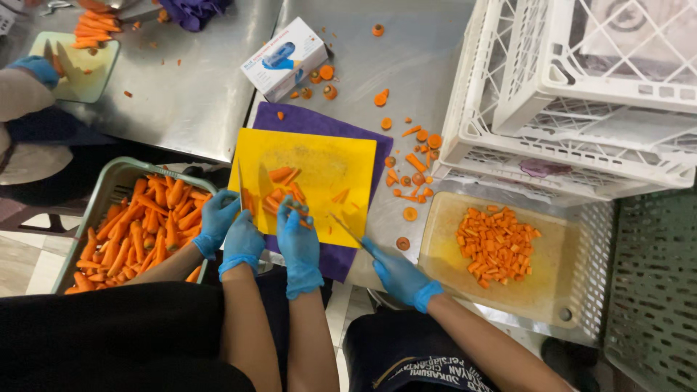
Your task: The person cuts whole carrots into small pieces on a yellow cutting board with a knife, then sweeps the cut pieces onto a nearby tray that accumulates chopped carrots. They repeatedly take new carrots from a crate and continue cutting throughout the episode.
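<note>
A yellow cutting board (pixel 327 163) lies on a purple cloth (pixel 319 120) at the steel table's near edge. Cut carrot sticks (pixel 279 190) sit on its near left part. My right hand (pixel 298 243), in a blue glove, presses its fingertips down on these sticks. Just left of it, my gloved left hand (pixel 242 243) is closed like a fist at the board's left edge, and a thin knife blade (pixel 240 185) points away from it. A co-worker's gloved hand (pixel 216 218) touches my left hand from the left.
A green basket of whole carrots (pixel 138 232) stands at the left. On the right, another person's gloved hand (pixel 396 274) holds a knife near a tray of diced carrot (pixel 497 243). White crates (pixel 573 94), a small box (pixel 284 58) and loose carrot bits (pixel 414 156) lie beyond.
</note>
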The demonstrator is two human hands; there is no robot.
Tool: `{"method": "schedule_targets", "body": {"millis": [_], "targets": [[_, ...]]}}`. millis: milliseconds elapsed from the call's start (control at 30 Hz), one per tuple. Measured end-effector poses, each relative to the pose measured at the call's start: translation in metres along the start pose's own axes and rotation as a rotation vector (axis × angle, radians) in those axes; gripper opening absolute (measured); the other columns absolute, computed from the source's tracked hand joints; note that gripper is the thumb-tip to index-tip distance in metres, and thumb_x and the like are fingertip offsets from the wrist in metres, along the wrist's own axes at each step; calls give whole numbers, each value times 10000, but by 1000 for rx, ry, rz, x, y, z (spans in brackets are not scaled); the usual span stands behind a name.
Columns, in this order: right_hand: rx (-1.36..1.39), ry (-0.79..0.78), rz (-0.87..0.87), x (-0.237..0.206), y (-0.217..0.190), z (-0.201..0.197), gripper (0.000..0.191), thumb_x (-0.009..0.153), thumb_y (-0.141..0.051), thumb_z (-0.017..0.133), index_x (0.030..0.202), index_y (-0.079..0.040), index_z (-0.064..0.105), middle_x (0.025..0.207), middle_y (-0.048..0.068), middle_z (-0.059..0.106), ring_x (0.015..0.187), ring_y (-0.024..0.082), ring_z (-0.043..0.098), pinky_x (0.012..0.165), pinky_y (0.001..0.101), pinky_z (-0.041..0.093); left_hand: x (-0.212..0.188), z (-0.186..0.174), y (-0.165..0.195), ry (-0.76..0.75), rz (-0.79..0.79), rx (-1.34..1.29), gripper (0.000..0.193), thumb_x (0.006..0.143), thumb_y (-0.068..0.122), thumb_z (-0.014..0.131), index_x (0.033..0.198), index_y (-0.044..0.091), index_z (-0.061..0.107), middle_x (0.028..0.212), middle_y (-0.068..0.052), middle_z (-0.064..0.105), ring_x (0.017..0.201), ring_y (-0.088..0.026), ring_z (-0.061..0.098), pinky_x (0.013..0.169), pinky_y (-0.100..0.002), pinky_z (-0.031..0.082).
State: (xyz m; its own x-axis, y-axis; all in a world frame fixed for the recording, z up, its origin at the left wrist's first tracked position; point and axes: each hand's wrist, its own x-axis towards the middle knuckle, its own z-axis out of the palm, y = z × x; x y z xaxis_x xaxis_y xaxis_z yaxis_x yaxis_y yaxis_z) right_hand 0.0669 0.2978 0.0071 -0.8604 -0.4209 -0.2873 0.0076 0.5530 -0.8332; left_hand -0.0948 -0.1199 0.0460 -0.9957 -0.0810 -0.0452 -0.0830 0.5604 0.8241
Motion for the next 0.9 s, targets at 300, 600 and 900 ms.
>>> {"method": "schedule_targets", "body": {"millis": [300, 600, 900], "targets": [[98, 125, 76, -47, 27, -19, 612, 1026, -276, 434, 1608, -264, 244, 1294, 241, 633, 1171, 417, 635, 1013, 446, 470, -42, 153, 89, 299, 220, 268, 323, 858, 204, 731, 1150, 76, 679, 1072, -125, 692, 980, -292, 676, 805, -414, 558], [-27, -66, 118, -60, 33, -17, 654, 1010, -258, 463, 1620, -307, 230, 1263, 219, 668, 1136, 431, 658, 990, 467, 492, -22, 222, 59, 197, 121, 537, 159, 1027, 161, 576, 1095, 25, 620, 1072, -200, 668, 990, -373, 666, 794, -449, 548], [-19, -45, -252, 29, 27, 25, 533, 1080, -204, 467, 1599, -201, 349, 1434, 262, 599, 1281, 428, 590, 1048, 483, 441, -86, 172, 107, 270, -153, -1144, 361, 988, 221, 567, 1308, 60, 612, 925, -37, 620, 726, -145, 529, 639, -299, 432]]}}
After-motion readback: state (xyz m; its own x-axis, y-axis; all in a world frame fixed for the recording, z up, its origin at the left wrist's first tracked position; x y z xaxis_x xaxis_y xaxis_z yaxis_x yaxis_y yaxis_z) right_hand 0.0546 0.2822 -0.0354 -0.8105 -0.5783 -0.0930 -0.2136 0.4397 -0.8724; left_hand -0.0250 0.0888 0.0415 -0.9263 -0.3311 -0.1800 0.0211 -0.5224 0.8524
